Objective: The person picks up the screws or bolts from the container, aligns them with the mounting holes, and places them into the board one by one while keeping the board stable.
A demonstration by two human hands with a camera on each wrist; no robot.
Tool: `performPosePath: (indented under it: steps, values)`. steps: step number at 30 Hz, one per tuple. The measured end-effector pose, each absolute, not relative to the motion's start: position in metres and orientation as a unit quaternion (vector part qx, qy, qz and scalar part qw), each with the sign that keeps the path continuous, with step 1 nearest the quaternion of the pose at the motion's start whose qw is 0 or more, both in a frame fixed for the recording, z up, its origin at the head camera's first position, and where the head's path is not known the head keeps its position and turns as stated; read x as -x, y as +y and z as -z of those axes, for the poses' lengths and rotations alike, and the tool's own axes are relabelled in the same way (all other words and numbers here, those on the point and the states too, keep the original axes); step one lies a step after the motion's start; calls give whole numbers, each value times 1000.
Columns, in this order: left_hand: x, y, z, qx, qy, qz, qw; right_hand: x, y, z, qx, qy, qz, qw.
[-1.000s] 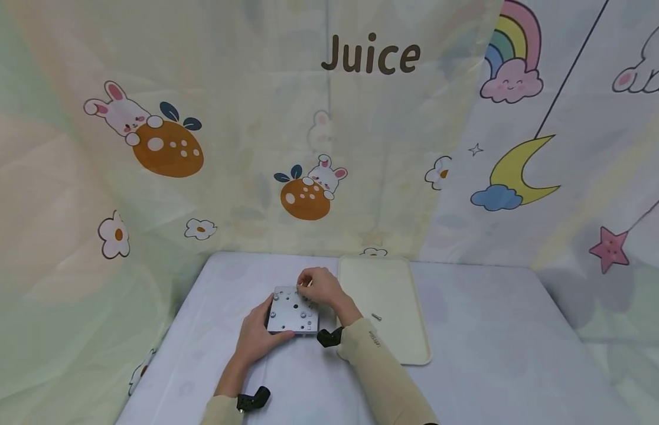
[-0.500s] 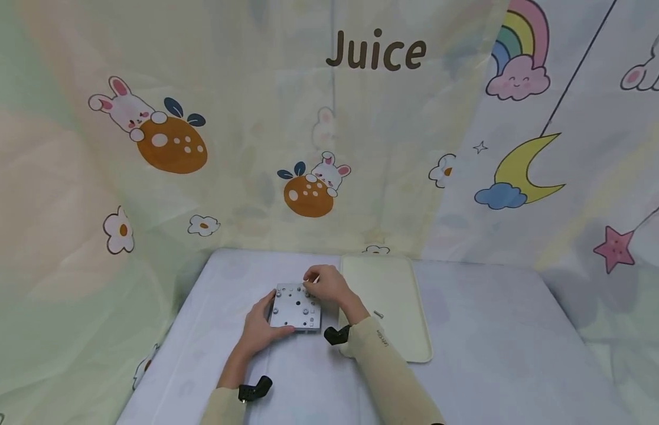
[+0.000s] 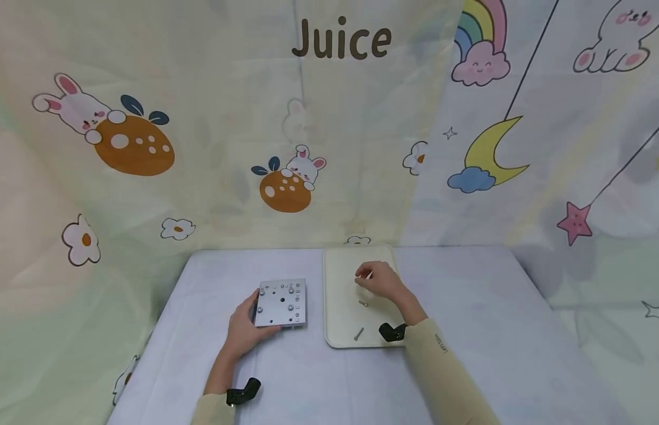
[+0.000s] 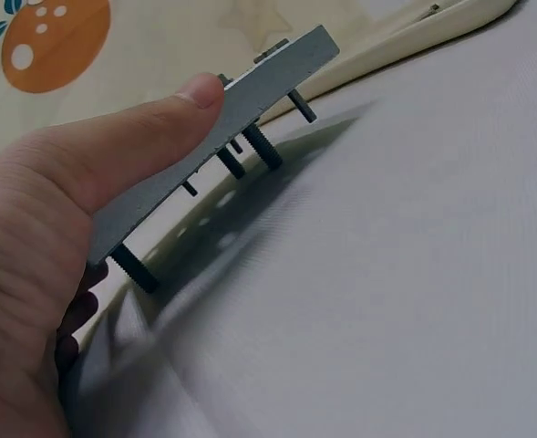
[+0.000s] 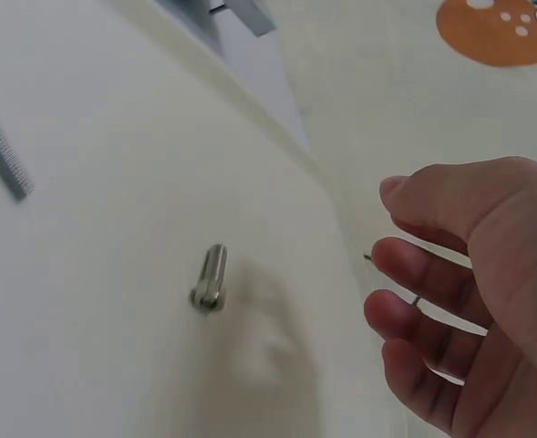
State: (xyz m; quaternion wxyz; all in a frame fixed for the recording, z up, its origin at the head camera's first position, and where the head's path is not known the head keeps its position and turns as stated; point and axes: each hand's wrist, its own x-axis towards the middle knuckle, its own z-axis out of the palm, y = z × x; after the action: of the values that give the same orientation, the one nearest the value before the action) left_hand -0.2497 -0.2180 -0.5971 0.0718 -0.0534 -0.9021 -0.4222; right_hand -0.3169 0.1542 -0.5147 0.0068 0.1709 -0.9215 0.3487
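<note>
**Two hands, one plate, one tray**

Two screws lie on the tray (image 3: 337, 262), which is the landmark here. The long screw (image 3: 358, 334) is at the tray's near edge. The short screw (image 3: 364, 303) lies a little farther in, near the middle.

Left of the tray, the left hand (image 3: 243, 329) grips the near left corner of the plate (image 3: 281, 303), with the thumb on its top face. In the left wrist view the plate stands on screws that stick out under it, tilted above the table (image 3: 467, 354).

Above the middle of the tray hovers the right hand (image 3: 381, 281). Its fingers are loosely curled and spread, pinching nothing, just beyond the short screw.
</note>
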Motion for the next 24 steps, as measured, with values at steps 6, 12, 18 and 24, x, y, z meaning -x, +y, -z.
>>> performPosePath:
  steps: [6,12,18,24]
  values:
    - [247,-226,600,46,-905,414,85,305,163,532,-184,-911,-370,-12]
    - [248,-223,601,42,-906,411,88,295,175,558,-162,-908,-386,-9]
    - [251,-218,601,50,-906,411,85,287,183,576,-109,-898,-426,6]
    - [250,-215,602,50,-909,403,98,280,183,580,-101,-910,-402,4]
